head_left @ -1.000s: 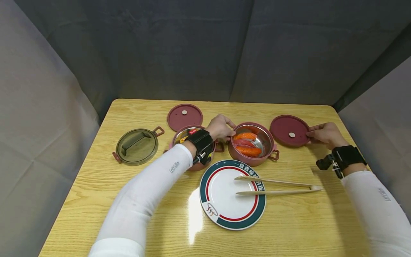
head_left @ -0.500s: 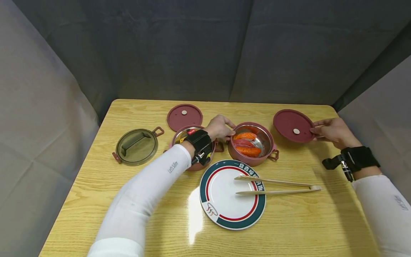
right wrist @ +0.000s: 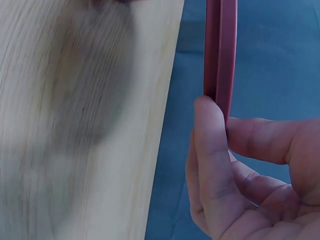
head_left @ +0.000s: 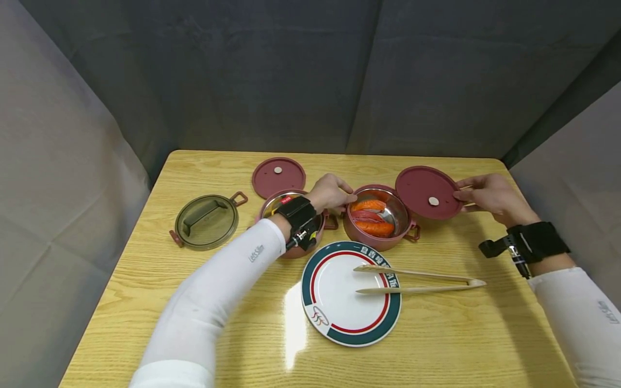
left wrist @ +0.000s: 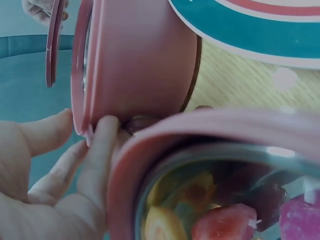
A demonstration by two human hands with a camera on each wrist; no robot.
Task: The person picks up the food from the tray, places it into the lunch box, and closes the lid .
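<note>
A pink steel-lined pot point(head_left: 383, 237) stands behind the plate and holds orange and red food pieces point(head_left: 371, 216). My left hand point(head_left: 335, 194) grips its left rim by the handle; in the left wrist view the fingers point(left wrist: 95, 160) lie curled against that pot point(left wrist: 145, 60). To the right, my right hand point(head_left: 480, 195) pinches the edge of a dark red round lid point(head_left: 427, 192), held tilted in the air over the pot's right rim. The right wrist view shows the lid point(right wrist: 221, 50) edge-on between thumb and fingers point(right wrist: 210, 150).
A second pink pot point(head_left: 310, 248) with food sits under my left wrist. Behind it lies another red lid point(head_left: 278, 177); an olive clear lid point(head_left: 206, 220) lies at the left. A white plate point(head_left: 339, 318) carries wooden tongs point(head_left: 419, 280) at the front of the wooden table point(head_left: 461, 345).
My right hand has lifted the red lid off the table and carried it left, tilted, to the pot's right rim. The left hand has stayed on the pot.
</note>
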